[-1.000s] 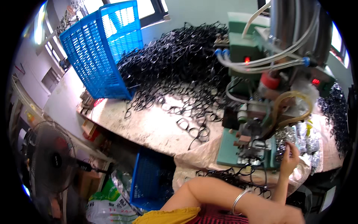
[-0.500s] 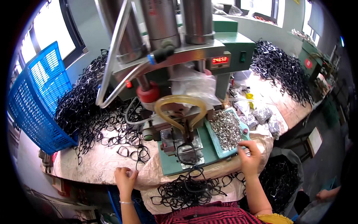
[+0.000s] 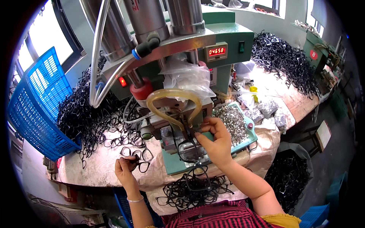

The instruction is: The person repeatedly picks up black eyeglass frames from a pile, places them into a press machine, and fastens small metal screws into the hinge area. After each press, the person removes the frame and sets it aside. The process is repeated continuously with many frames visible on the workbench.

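My left hand is closed around a black eyeglass frame over the front left of the table. My right hand reaches to the head of the green press, its thumb and bent forefinger close to the metal jaws below the yellowish tube loop. Whatever small piece those fingertips pinch, if any, is hidden. Beneath the jaws a black eyeglass frame stands at the machine's work spot. Beside my right hand lies a turquoise tray of small silver metal parts.
Black frames lie heaped on the cloth at my lap. A blue plastic crate leans at the left beside a large frame pile. More frames are piled far right. Bags of silver parts rest behind the tray.
My right hand has moved from the tray's edge leftward to the press jaws. My left hand has risen slightly, lifting a frame off the table. The view has shifted a little.
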The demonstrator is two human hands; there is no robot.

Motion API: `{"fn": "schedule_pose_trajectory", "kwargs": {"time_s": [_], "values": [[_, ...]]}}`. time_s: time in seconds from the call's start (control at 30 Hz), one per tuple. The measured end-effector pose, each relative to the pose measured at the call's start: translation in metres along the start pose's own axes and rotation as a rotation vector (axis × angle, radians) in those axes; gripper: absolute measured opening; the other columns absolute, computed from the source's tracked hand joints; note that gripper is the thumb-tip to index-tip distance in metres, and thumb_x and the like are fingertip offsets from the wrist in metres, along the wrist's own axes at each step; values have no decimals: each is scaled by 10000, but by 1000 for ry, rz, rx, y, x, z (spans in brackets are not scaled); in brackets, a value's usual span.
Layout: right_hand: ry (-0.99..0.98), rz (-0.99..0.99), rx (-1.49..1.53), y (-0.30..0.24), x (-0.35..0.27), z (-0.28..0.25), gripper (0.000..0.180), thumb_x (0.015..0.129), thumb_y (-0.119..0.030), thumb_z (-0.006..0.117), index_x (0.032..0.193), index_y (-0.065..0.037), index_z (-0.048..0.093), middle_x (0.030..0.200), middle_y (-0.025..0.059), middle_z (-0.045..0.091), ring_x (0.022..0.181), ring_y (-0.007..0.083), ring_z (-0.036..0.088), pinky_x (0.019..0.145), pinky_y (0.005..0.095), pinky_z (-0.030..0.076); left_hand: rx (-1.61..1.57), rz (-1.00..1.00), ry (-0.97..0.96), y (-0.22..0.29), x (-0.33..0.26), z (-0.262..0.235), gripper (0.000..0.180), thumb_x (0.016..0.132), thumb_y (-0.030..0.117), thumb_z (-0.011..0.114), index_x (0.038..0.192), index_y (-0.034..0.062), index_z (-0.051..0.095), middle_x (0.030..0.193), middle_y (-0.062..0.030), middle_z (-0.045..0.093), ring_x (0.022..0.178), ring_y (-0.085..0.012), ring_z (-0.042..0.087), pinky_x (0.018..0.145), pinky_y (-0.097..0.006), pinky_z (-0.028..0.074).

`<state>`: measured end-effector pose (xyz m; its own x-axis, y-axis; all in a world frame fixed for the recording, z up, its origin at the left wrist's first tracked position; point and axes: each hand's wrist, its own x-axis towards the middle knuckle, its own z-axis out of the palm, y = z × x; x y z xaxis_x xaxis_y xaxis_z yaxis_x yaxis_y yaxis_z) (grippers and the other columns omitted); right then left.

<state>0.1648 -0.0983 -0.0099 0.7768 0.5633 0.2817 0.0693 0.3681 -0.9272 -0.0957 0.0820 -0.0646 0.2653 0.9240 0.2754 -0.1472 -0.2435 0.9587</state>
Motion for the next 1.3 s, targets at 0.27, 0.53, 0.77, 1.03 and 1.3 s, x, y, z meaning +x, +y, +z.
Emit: {"fn": "schedule_pose_trajectory", "kwargs": {"time_s": [0.27,0.53,0.77,1.03,1.3], "values": [[-34,43,58,-30,-1,15,448,830,-4,709,1240,13,530,942,39,683,926,100,622,896,263,466,338,1043,-516,118,-21,74,489,1049,440,491,772,37,482,963,-188,731,580,-174,594,521,-290,466],[-230,-368,-774,-26,15,-49,306,812,-99,748,1107,-48,689,1231,188,653,1221,308,595,1047,412,449,415,1418,-878,123,-25,142,388,823,389,783,800,104,520,1080,-109,727,719,-204,621,617,-289,567],[47,-268,-1152,42,17,-125,100,748,-125,791,838,-88,764,1307,249,604,1319,401,493,1090,466,398,379,1336,-866,114,-27,144,385,784,357,822,811,92,544,1089,-117,714,755,-221,646,655,-304,574],[30,-330,-1213,40,16,-113,174,740,-92,787,897,-56,723,1329,248,576,1323,413,481,1075,465,409,492,1206,-681,98,-56,110,445,833,451,776,999,57,652,1114,-102,713,917,-244,679,848,-373,586],[161,-407,-1096,41,16,-108,82,776,-43,735,837,-18,685,1053,164,691,1074,359,625,952,444,471,646,765,571,125,-9,-15,117,976,50,576,1022,-33,645,1094,-130,660,1032,-259,614,931,-347,480]]}}
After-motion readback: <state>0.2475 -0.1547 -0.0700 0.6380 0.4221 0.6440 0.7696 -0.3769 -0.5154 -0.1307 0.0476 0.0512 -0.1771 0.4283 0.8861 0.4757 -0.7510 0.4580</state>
